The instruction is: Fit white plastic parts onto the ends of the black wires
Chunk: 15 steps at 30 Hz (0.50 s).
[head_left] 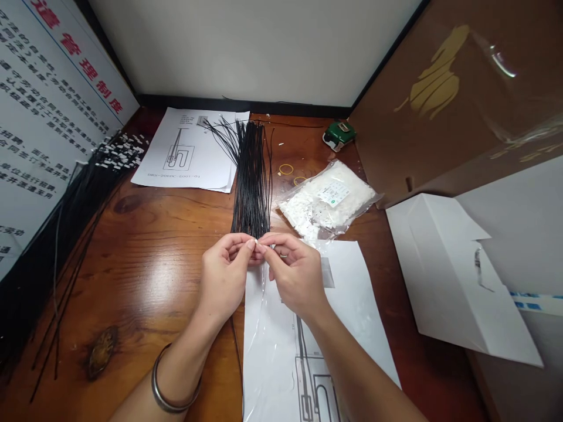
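Above the table (167,246), the left hand (224,272) and right hand (299,274) fingers pinch a white piece (255,241), likely fitting the black wires (251,187); seating it calls for alignment.

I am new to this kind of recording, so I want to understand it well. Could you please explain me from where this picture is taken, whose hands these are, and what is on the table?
There is no machine here. The single picture comes from a camera worn on a person's head, looking forward and down, so the left hand and right hand are the wearer's own. Their fingertips meet around a small white piece; I cannot tell whether a wire is joined to it.

On the wooden table, a bundle of thin black wires lies just beyond the hands. To its right are a clear bag of white pieces and a green tape measure. A printed sheet lies below the hands.
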Motion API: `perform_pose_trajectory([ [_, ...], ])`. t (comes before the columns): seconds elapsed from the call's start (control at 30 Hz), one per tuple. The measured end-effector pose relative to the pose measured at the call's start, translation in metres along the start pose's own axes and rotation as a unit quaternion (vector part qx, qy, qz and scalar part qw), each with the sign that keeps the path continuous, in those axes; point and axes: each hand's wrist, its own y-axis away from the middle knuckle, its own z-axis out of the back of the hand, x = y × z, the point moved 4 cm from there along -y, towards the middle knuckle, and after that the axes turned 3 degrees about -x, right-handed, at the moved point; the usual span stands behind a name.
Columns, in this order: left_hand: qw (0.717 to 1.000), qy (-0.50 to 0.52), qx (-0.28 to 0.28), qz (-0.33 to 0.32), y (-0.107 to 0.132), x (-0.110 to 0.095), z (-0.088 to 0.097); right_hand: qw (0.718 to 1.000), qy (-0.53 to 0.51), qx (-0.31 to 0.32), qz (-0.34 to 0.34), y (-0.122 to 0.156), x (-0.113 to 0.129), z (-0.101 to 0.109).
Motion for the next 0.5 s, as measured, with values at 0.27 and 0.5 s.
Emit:
perform_pose_trajectory([
  [0.27, 1.000, -0.008, 0.001, 0.005, 0.0000, -0.0003, 0.0003, 0.999, -0.012, -0.009, -0.036, -0.0041, -0.0003, 0.0033],
  [0.5, 1.000, -0.019, 0.005, -0.008, 0.0005, -0.0004, 0.0012, 0.998, 0.060, 0.028, 0.019, -0.0027, 0.0009, 0.0040],
])
